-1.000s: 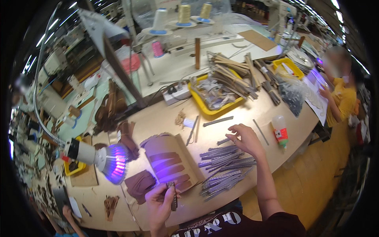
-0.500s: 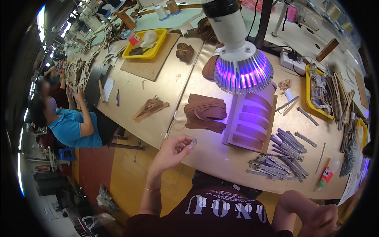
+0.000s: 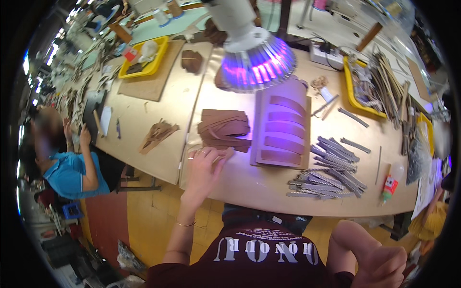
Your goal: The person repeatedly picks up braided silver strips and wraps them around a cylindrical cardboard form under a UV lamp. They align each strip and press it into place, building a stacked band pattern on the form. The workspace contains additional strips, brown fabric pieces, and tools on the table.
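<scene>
My left hand (image 3: 205,165) is over the table at the near edge of a stack of brown strips (image 3: 224,128), its fingers bent and touching or nearly touching the stack. Whatever is between the fingertips is too small or hidden to tell. Low at the right, my right hand (image 3: 384,269) is curled closed in front of my body; its contents do not show. Right of the stack stands a block-like form (image 3: 259,129) with several brown strips (image 3: 286,116) laid across its curved top. Above it hangs a lamp with a ribbed metal head (image 3: 259,60), glowing violet.
Grey braided strips (image 3: 336,158) lie in piles right of the form, near a small bottle with a red label (image 3: 390,185). Yellow trays (image 3: 353,93) hold scraps. Loose brown strips (image 3: 157,134) lie further left. A person in a blue shirt (image 3: 72,175) sits at the left.
My left hand has moved forward to the brown stack; before, it was raised with a small shiny thing at its fingertips. The view has shifted. My right hand remains curled low at the right.
</scene>
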Demonstrator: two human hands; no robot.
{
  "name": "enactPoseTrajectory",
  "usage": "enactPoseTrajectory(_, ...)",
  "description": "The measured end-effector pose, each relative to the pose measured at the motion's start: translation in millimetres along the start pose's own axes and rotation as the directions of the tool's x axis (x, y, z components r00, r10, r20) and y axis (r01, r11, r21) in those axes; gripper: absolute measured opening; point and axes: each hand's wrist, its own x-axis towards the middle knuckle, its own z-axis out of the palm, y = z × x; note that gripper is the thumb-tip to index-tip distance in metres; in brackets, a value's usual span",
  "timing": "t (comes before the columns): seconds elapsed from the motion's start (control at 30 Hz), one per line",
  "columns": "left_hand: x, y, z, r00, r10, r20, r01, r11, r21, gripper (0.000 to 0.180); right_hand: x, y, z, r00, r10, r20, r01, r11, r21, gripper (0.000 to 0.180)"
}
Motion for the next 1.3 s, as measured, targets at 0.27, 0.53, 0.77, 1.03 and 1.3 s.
enactPoseTrajectory(0.27, 5, 2, 1, 0.998, -0.026, 0.065, 0.037, 0.985, -0.166, 0.004, -35, 40, 27, 0.810, 0.152, -0.567, 0.035, 0.952, 0.304, 0.010)
enactPoseTrajectory(0.53, 40, 55, 25, 0.965, 0.123, -0.231, -0.208, 0.896, -0.392, 0.024, -93, 122, 64, 0.402, 0.879, -0.255, -0.914, 0.400, -0.064, 0.016)
enactPoseTrajectory(0.77, 73, 64, 35, 0.990, 0.075, -0.122, -0.132, 0.810, -0.572, 0.024, -151, 132, 0, 0.395, 0.800, -0.452, -0.820, 0.084, -0.567, 0.017)
enactPoseTrajectory(1.03, 124, 71, 48, 0.961, 0.262, -0.091, -0.271, 0.821, -0.502, 0.029, -164, 152, -26, 0.385, 0.854, -0.351, -0.757, 0.075, -0.649, 0.022)
enactPoseTrajectory(1.3, 153, 91, 33, 0.957, 0.288, -0.036, -0.279, 0.879, -0.386, 0.019, -140, 171, -11, 0.367, 0.880, -0.301, -0.753, 0.092, -0.652, 0.021)
